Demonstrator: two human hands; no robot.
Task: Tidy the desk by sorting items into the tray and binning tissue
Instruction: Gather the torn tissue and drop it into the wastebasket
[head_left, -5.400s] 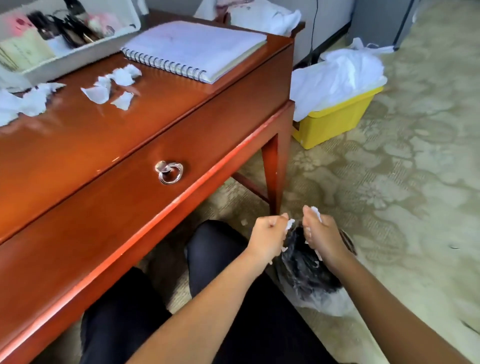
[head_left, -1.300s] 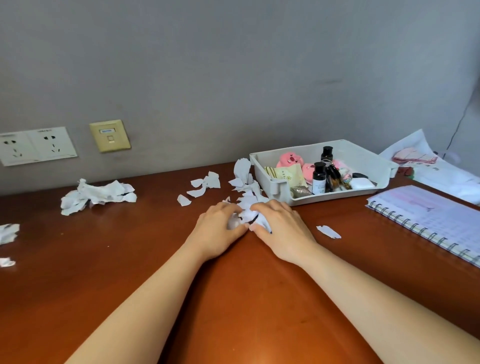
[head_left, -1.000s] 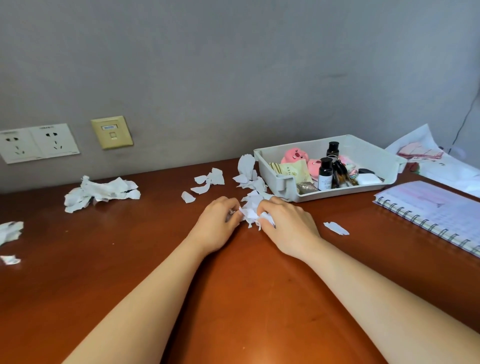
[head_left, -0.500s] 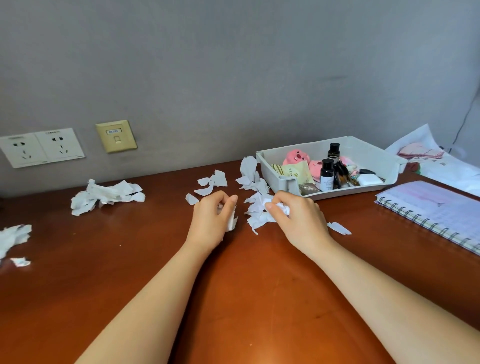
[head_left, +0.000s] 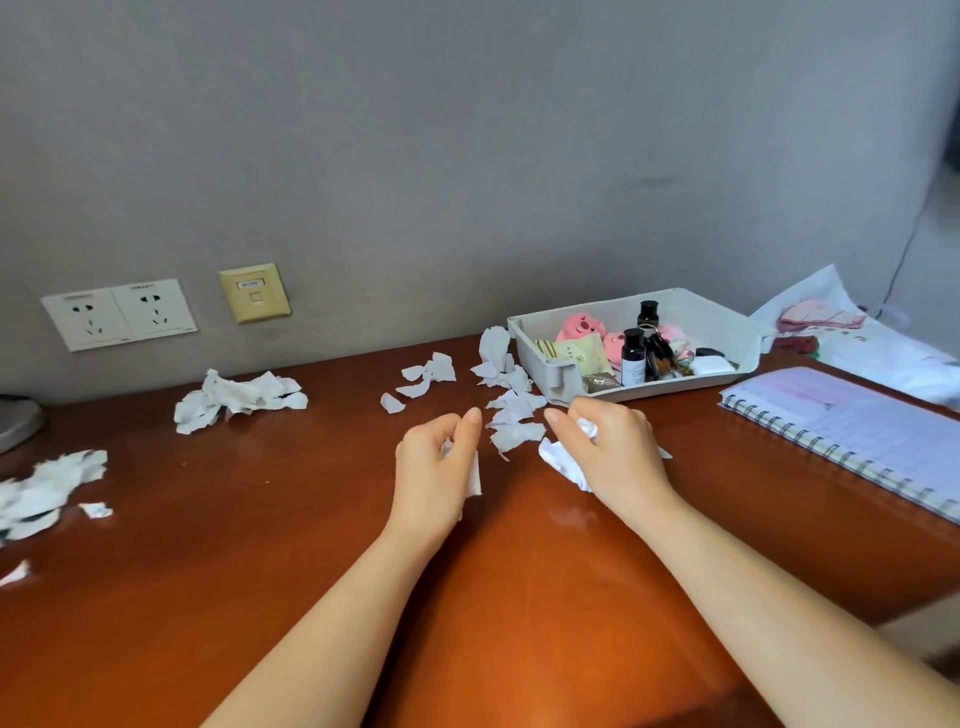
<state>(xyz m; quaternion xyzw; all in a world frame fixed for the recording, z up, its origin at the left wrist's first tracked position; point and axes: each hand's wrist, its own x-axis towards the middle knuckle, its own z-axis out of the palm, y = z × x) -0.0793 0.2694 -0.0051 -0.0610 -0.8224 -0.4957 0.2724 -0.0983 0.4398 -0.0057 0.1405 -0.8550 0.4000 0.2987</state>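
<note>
One glossy red-brown wooden counter (head_left: 260, 571) fills the view, near edge cut off. Spiral-bound notebook (head_left: 852, 431) lies right, corner cropped. Pale plastic tray (head_left: 540, 348) at the back holds dark bottles (head_left: 632, 358) and pink toys (head_left: 579, 328); the rest is too crowded to tell. Torn white tissue scraps (head_left: 514, 415) lie between my hands and further left. My left hand (head_left: 436, 467) curls round a thin scrap (head_left: 472, 475); my right hand (head_left: 618, 457) clutches a crumpled wad (head_left: 561, 462), mostly hidden.

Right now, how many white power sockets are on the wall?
2, side by side: one white socket beside the yellow wall plate, the other socket beyond it. Others may be off-frame.
</note>
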